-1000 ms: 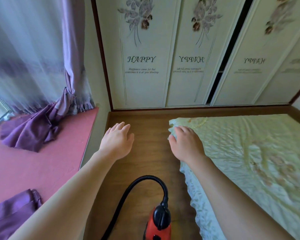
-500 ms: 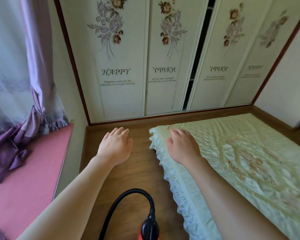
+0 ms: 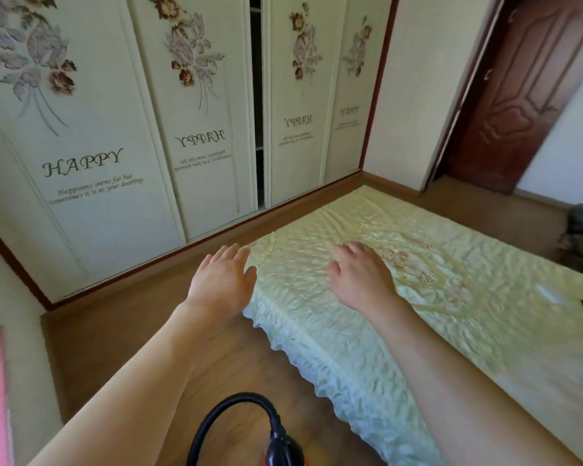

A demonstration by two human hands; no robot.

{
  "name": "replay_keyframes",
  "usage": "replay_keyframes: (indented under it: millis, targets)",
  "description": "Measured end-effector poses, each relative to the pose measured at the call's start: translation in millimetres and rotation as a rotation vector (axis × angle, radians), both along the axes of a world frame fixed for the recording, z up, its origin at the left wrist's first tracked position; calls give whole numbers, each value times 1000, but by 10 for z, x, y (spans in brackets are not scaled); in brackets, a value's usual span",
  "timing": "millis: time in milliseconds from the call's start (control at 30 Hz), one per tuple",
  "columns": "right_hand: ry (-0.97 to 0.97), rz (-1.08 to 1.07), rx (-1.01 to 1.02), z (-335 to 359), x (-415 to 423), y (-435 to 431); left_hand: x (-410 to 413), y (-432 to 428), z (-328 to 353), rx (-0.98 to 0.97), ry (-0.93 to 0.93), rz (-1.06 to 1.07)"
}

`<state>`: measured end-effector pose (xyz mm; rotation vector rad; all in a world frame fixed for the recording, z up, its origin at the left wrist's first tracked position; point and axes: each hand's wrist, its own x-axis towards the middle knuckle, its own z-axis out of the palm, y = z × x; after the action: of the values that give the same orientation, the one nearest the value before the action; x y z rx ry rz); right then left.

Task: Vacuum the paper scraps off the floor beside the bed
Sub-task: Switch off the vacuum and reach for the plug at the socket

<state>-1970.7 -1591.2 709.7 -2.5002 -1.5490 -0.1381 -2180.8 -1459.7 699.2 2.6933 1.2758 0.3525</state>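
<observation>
Left hand (image 3: 221, 280): centre of frame; fingers straight and close together, holding nothing; poised over the floor (image 3: 142, 317) at the corner of the bed (image 3: 317, 317)
Right hand (image 3: 360, 277): right of centre; fingers loosely spread, empty; over the bed's pale green cover; contact cannot be told
Vacuum (image 3: 283, 452): bottom centre; black hose (image 3: 229, 403) arching over the wooden floor, just beside the bed's frilled edge
Backdrop: cream wardrobe doors (image 3: 98, 163), upper left

Floral wardrobe doors (image 3: 196, 112), brown door (image 3: 525, 89)
</observation>
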Motion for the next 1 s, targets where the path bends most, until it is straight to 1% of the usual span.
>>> replay_keyframes:
  millis: [233, 433, 600, 1000]
  targets:
    - [-22, -199, 8, -46, -42, -525, 336, -43, -57, -12, 37, -224]
    - [-69, -396, -20, 17, 71, -1323, 814, -520, -20, 22, 29, -445]
    - [-80, -541, -28, 32, 150, -2217, 1280, -1188, 18, 34, 20, -610]
    - [-33, -895, -48, 98, 111, -4455, 2111, -3197, 1, 14, 14, -942]
